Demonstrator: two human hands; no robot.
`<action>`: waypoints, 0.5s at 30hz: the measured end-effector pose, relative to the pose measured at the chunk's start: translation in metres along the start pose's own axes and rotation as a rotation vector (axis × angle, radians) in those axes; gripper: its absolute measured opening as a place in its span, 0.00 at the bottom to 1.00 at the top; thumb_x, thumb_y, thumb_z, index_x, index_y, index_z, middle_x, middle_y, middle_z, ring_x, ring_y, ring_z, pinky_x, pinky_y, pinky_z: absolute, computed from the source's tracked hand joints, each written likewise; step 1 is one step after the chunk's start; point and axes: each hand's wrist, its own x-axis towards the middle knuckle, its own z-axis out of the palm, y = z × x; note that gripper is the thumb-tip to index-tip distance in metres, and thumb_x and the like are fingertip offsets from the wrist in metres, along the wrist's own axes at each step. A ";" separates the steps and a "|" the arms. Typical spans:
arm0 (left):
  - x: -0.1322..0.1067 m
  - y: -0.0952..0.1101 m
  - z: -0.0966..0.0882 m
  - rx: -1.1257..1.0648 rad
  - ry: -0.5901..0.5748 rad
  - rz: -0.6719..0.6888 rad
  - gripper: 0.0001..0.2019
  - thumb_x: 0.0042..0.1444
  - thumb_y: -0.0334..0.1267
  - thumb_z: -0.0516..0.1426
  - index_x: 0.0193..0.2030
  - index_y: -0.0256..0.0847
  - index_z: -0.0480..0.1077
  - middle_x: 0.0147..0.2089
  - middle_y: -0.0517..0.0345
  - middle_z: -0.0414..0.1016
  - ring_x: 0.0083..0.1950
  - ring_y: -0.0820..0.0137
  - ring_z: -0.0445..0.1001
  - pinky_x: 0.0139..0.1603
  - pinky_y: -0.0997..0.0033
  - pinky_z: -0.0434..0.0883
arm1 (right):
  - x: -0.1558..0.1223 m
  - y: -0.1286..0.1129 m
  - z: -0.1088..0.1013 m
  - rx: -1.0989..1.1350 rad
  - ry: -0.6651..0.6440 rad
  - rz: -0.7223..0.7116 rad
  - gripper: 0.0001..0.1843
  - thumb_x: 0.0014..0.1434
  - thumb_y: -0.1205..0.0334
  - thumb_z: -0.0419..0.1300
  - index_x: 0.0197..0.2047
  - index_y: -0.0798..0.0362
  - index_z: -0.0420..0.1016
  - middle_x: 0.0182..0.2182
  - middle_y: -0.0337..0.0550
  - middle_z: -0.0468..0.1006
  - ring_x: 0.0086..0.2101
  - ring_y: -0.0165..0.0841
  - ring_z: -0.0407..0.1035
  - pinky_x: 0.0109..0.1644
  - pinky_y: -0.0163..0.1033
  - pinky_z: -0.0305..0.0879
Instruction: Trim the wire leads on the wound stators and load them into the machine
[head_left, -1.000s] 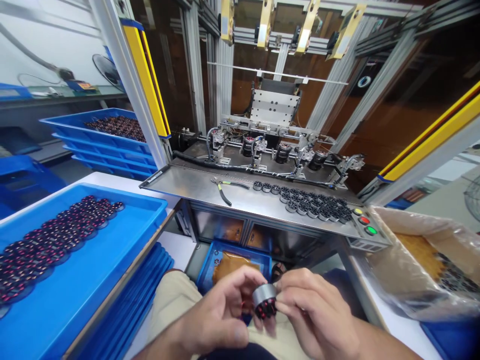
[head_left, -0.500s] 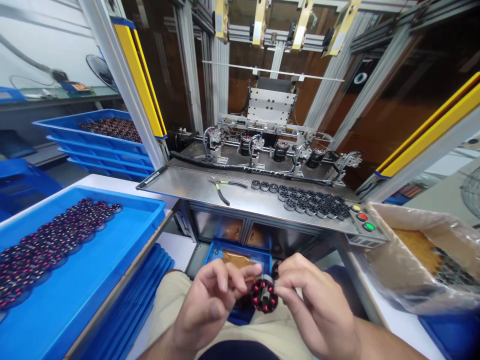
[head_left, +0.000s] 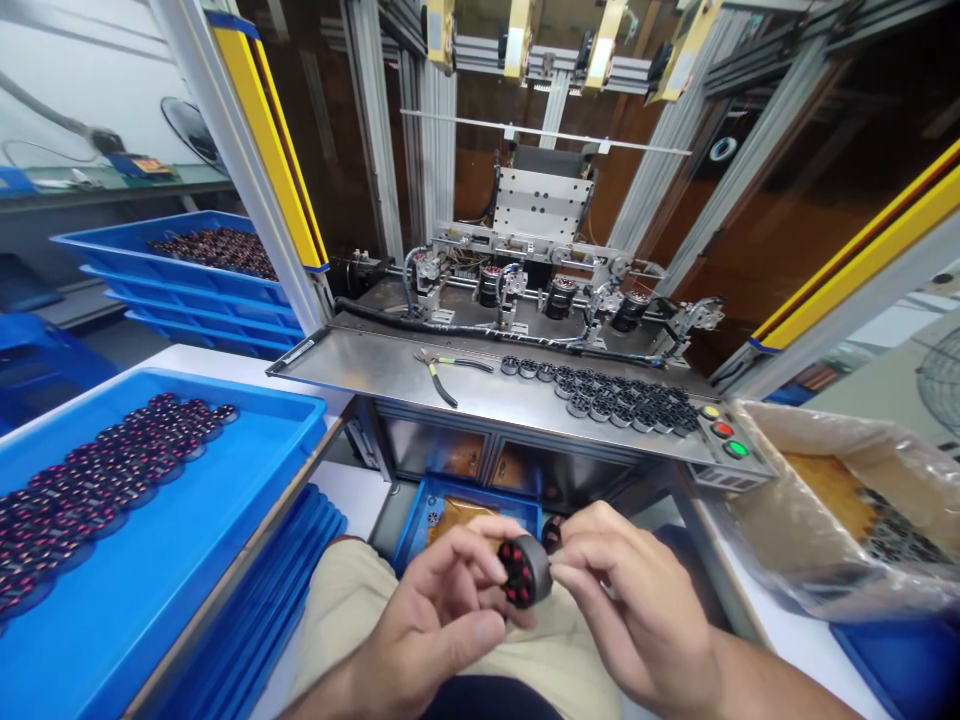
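Grey metal motor stator with red windings, in a firm grip between left hand and right hand. Just beyond, a blue tray below the steel table.

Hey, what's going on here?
A person seated at a machine holds a motor stator in front of them, gripped between the left hand and the right hand, with its red-marked end facing up toward the camera. To their left, a blue tray holds rows of similar parts. Ahead, a steel shelf carries pliers and a cluster of dark rings, in front of the machine.
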 end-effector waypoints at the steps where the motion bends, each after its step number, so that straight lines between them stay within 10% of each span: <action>1: 0.001 0.002 0.000 -0.022 0.016 0.033 0.10 0.56 0.30 0.64 0.44 0.46 0.74 0.55 0.58 0.73 0.53 0.67 0.77 0.53 0.66 0.73 | 0.001 0.000 0.000 0.014 -0.010 0.017 0.09 0.67 0.72 0.53 0.35 0.58 0.72 0.26 0.43 0.73 0.28 0.28 0.68 0.29 0.33 0.66; 7: 0.012 0.002 -0.007 -0.075 0.111 -0.007 0.13 0.55 0.43 0.66 0.46 0.43 0.74 0.44 0.55 0.83 0.61 0.63 0.73 0.62 0.65 0.67 | -0.004 0.003 0.001 -0.099 -0.023 -0.214 0.08 0.68 0.70 0.53 0.39 0.58 0.72 0.27 0.45 0.77 0.30 0.31 0.74 0.29 0.34 0.71; 11: 0.017 -0.012 -0.008 -0.057 -0.115 -0.366 0.25 0.64 0.57 0.51 0.42 0.34 0.74 0.32 0.47 0.82 0.29 0.70 0.80 0.29 0.76 0.72 | -0.006 0.005 -0.001 -0.137 -0.010 -0.320 0.05 0.66 0.72 0.55 0.41 0.59 0.73 0.26 0.46 0.78 0.28 0.32 0.75 0.28 0.35 0.74; 15: 0.012 -0.018 -0.009 -0.044 -0.136 -0.261 0.15 0.63 0.48 0.57 0.48 0.38 0.72 0.29 0.54 0.80 0.22 0.74 0.77 0.23 0.81 0.69 | -0.005 0.003 -0.005 -0.186 0.014 -0.263 0.06 0.66 0.71 0.55 0.38 0.59 0.73 0.27 0.47 0.77 0.27 0.32 0.74 0.27 0.35 0.72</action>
